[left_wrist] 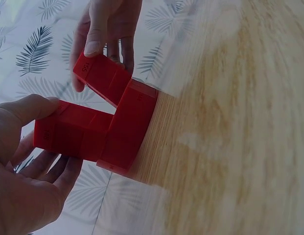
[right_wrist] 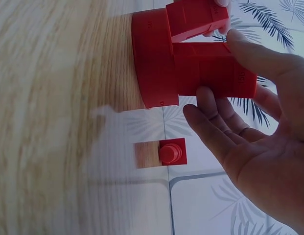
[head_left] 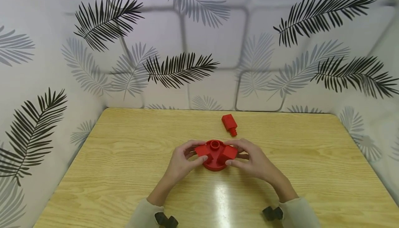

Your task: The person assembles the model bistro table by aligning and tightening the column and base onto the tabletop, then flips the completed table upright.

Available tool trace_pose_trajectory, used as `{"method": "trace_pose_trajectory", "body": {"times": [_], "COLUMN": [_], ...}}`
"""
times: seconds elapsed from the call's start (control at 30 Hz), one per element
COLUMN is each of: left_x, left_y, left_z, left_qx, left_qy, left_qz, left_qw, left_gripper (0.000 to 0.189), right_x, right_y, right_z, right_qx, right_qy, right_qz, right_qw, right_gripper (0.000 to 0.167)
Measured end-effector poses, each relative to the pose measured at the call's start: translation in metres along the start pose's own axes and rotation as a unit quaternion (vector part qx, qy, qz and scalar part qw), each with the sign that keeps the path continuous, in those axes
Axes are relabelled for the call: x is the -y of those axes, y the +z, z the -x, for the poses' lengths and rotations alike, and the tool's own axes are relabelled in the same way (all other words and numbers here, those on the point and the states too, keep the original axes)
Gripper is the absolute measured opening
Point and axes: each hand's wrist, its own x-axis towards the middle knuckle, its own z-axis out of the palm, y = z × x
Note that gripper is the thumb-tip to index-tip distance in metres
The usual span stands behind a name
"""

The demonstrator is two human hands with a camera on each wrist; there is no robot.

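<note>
A round red base (head_left: 215, 168) sits on the table, with an open round socket (head_left: 214, 145) at its far side. Two red rectangular blocks stand in it, each leaning outward. My left hand (head_left: 182, 162) pinches the left block (left_wrist: 73, 129), thumb on the near side and fingers behind. On the other side my right hand (head_left: 255, 162) grips the right block (right_wrist: 215, 71) the same way. Small figures mark the blocks' faces. Where the blocks meet the base, their lower ends are hidden inside it.
A third red block (head_left: 229, 122) lies on the table beyond the base, its narrow ridged peg (head_left: 233, 132) pointing toward me. The wooden table (head_left: 124, 145) ends at a leaf-patterned backdrop (head_left: 212, 41) behind and at both sides.
</note>
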Motion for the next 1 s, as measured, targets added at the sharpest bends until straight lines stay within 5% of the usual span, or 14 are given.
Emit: {"method": "trace_pose_trajectory", "body": {"times": [0.5,0.73,0.87,1.0], "left_x": [-0.001,-0.003,-0.005,-0.010], "left_y": [-0.007,-0.007,-0.006,-0.005], "left_z": [0.002,0.002,0.002,0.003], "left_qx": [-0.011,-0.010,-0.010,-0.023], "left_qy": [0.006,0.007,0.022,0.063], "left_qz": [0.005,-0.002,-0.027,-0.086], "left_qw": [0.9999,0.9999,0.9993,0.9941], "left_gripper": [0.043,0.042,0.043,0.043], "right_x": [0.004,0.001,-0.002,-0.005], "right_y": [0.008,-0.001,-0.014,-0.027], "right_z": [-0.008,-0.005,0.003,0.007], "right_qx": [-0.015,0.036,0.047,0.013], "right_qy": [-0.006,0.012,0.018,0.010], "right_qz": [0.007,-0.013,-0.026,-0.019], "right_qw": [0.9998,0.9992,0.9984,0.9997], "right_gripper": [0.061,0.069,0.067,0.055]}}
